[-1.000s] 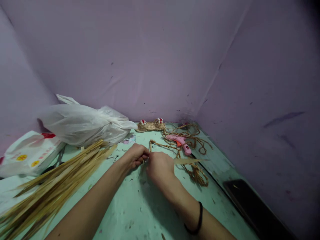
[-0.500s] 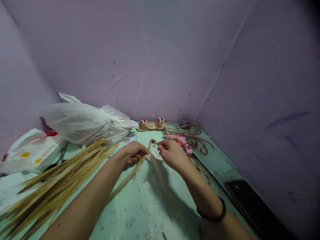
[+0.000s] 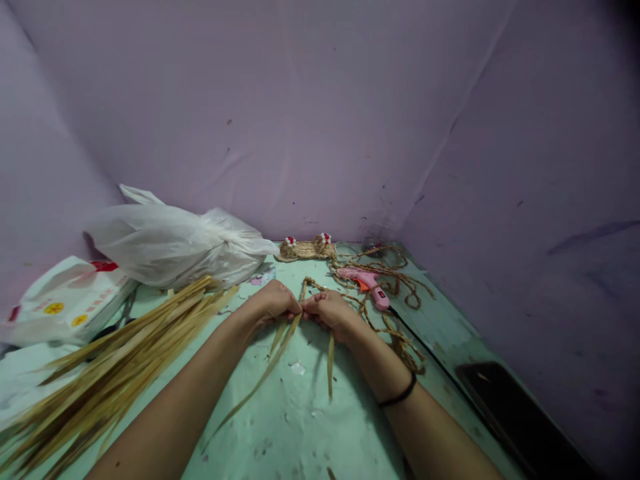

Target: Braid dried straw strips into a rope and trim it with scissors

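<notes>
Both hands meet over the pale green table, fingers nearly touching. My left hand [image 3: 275, 301] is closed in a pinch on dried straw strips [image 3: 280, 353], whose loose ends hang toward me. My right hand [image 3: 330, 310] pinches the strands at the same spot, and one flat strip end dangles below its palm. From between the hands a twisted straw cord [image 3: 306, 285] rises, bends and runs off to the right. Farther right that brown cord [image 3: 400, 347] lies in loose coils. The exact crossing of the strands is hidden by my fingertips.
A bundle of dried straw [image 3: 115, 360] lies at left. Behind it are a white plastic bag [image 3: 175, 243] and a white box [image 3: 75, 300]. Woven straw slippers [image 3: 305, 250] with beaded flowers sit at the wall. A pink glue gun [image 3: 370, 283] and black phone [image 3: 515, 407] are at right.
My right hand has come down and left to meet my left hand at the strands. The strip that hung between the hands now hangs under the right hand.
</notes>
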### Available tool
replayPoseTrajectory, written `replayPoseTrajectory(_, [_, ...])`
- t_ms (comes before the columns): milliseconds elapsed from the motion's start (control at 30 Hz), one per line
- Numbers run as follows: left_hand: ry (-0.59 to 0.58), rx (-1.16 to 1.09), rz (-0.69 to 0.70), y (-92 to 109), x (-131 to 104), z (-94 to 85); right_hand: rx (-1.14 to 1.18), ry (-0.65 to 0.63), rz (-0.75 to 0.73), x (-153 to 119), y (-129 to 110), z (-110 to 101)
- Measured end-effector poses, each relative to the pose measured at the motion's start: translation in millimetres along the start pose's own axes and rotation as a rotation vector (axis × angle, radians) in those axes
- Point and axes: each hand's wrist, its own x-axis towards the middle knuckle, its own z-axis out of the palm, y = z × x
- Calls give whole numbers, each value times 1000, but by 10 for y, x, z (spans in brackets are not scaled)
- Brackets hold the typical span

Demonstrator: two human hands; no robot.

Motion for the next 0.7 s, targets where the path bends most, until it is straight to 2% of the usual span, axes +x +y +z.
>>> replayPoseTrajectory(100, [53,-6,27,38,-36,24,48,-4,-15,20,43,5])
replayPoseTrajectory(300, [44,4,70,40,-37,11,60,-32,-37,28,59,-3])
replayPoseTrajectory(467, [114,268,81,44,-17,-50,78,3,-27,41,60,5])
replayPoseTrajectory(533, [160,394,89,83,-72,17,127,12,-15,37,61,19])
replayPoseTrajectory(667, [332,601,109,182,-274,319,247,97,20,35,83,52])
replayPoseTrajectory(700, [327,614,113,203,-318,380,262,115,21,36,89,58])
